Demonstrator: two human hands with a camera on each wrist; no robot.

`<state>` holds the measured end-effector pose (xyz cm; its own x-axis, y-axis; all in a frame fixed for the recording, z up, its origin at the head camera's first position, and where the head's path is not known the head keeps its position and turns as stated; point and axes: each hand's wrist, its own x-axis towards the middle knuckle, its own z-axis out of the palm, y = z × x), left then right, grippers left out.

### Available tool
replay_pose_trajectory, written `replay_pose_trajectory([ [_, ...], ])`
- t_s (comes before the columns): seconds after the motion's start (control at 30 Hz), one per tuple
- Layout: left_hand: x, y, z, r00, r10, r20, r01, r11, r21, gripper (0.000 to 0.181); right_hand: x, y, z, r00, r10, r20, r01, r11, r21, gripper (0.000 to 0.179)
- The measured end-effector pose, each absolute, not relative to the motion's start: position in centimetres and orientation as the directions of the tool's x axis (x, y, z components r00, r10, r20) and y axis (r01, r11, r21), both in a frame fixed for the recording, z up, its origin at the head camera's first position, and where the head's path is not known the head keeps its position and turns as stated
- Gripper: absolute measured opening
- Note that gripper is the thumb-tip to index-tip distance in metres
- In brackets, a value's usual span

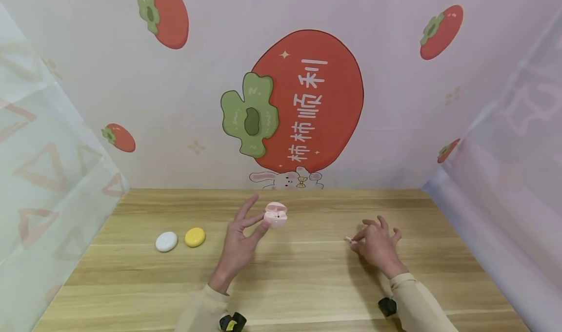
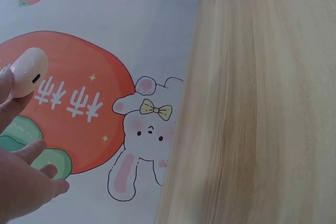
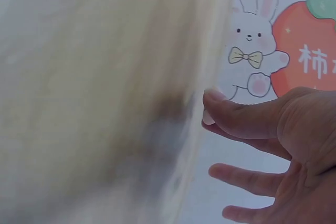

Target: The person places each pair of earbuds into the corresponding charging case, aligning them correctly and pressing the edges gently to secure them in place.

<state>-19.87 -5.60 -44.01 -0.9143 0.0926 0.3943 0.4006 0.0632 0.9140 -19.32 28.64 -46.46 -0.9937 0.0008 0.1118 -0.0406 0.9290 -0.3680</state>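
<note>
Raised over the table, a pink earbud case with its lid up is pinched between the thumb and forefinger of my left hand. A small dark spot shows inside the case. In the left wrist view the back of the case has a dark charging port. My right hand, to the right, pinches a small pink earbud between thumb and forefinger, stem pointing left, the other fingers spread. The right wrist view shows only a bit of the earbud, the rest hidden by the thumb.
A white round case and a yellow round case lie side by side on the wooden table, left of my left hand. Behind the table stands a wall sheet printed with persimmons and a rabbit. Pale sheets hang along both sides.
</note>
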Motion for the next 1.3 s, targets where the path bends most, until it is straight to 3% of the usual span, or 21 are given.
replay_pose_trajectory([
  [0.43,-19.9,-5.3,-44.4,-0.917,0.112,0.383,0.391,0.068,0.918,0.028,-19.1,26.0,-43.8,-0.933,-0.094,0.348,-0.237,0.888,-0.395,0.01],
  [0.83,-19.8,-5.2,-44.4,-0.909,0.124,0.398,0.408,0.078,0.909,0.028,-19.3,22.4,-41.4,-0.826,-0.147,0.544,-0.411,0.818,-0.402,0.016],
  [1.3,-19.8,-5.3,-44.5,-0.905,0.125,0.406,0.417,0.081,0.905,0.026,-19.2,19.9,-41.2,-0.731,-0.164,0.662,-0.537,0.737,-0.411,0.02],
])
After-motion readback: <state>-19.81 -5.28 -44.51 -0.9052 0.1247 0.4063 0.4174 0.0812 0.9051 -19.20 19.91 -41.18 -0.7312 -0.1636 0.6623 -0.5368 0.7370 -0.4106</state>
